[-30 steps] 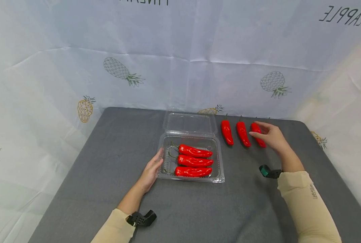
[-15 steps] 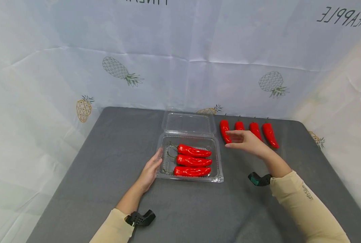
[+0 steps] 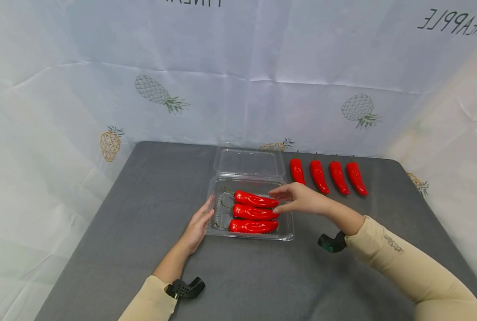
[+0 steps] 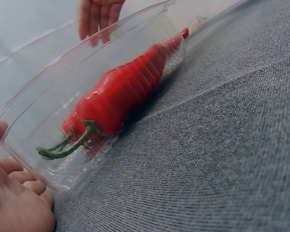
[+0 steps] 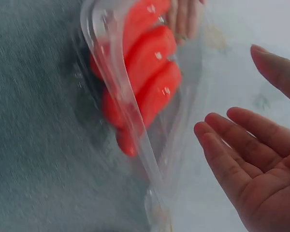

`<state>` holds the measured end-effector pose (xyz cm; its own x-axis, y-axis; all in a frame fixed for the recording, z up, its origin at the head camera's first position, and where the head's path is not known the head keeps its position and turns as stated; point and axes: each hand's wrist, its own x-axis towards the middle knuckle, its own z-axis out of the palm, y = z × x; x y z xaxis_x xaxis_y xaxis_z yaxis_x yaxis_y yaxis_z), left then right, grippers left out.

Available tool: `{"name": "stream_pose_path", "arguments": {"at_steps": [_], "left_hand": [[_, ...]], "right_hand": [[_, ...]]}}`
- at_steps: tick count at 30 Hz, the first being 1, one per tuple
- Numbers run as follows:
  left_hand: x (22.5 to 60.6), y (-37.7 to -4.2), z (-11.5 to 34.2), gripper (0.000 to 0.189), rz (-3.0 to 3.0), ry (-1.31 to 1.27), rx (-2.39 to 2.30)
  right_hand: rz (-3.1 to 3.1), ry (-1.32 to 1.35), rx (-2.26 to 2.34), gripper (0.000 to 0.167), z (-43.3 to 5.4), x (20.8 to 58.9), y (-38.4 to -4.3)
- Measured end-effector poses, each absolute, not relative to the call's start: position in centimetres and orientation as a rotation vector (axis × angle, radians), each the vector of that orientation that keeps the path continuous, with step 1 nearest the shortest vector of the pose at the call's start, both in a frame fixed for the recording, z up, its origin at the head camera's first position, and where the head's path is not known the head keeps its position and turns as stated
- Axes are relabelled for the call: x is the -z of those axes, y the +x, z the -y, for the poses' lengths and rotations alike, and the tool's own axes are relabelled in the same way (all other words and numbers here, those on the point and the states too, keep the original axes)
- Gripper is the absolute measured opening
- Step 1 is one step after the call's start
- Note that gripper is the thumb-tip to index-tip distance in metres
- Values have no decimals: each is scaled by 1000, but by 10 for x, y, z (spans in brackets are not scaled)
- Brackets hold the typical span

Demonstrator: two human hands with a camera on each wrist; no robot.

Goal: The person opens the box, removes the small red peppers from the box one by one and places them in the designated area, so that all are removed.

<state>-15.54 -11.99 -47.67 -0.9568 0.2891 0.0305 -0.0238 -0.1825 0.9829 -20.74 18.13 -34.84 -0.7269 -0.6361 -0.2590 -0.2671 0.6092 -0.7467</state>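
Observation:
A clear plastic clamshell box (image 3: pixel 218 223) lies with its lid (image 3: pixel 249 161) tipped back. Three red chili peppers (image 3: pixel 254 226) with green stems lie side by side in it, crosswise. My left hand (image 3: pixel 198 225) rests against the box's left wall with fingers extended; in the left wrist view its palm (image 4: pixel 17 203) is beside the wall. Over the box's right edge hovers my right hand (image 3: pixel 302 198), thumb and fingers spread apart with nothing between them. The right wrist view shows that hand's bare palm (image 5: pixel 270 179) facing the box.
Several more red peppers (image 3: pixel 318 176) lie in a row at the table's back right, stems toward the back. The grey table (image 3: pixel 162 187) is bordered by a white cloth (image 3: pixel 238 102) printed with pineapples. Each wrist carries a black camera (image 3: pixel 332 243).
My right hand has moved left from the pepper row to above the box's right side, holding nothing. The left hand and the peppers have stayed in place.

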Motion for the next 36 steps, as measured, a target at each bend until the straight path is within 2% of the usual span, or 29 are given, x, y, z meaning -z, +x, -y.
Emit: {"name": "stream_pose_path", "arguments": {"at_steps": [17,25,36], "left_hand": [[479,-155,121,63,-1859,333,-2248],[479,-156,120,60,-1848,318,-2252],[479,-156,123,61,-1860,332,-2234]], "right_hand": [[-2180,-799,792,46,-144,359,-200],[-2152,-777,749,39,-133,363,-201],[-2178,-822,614,37,-125,366,-203]]}}
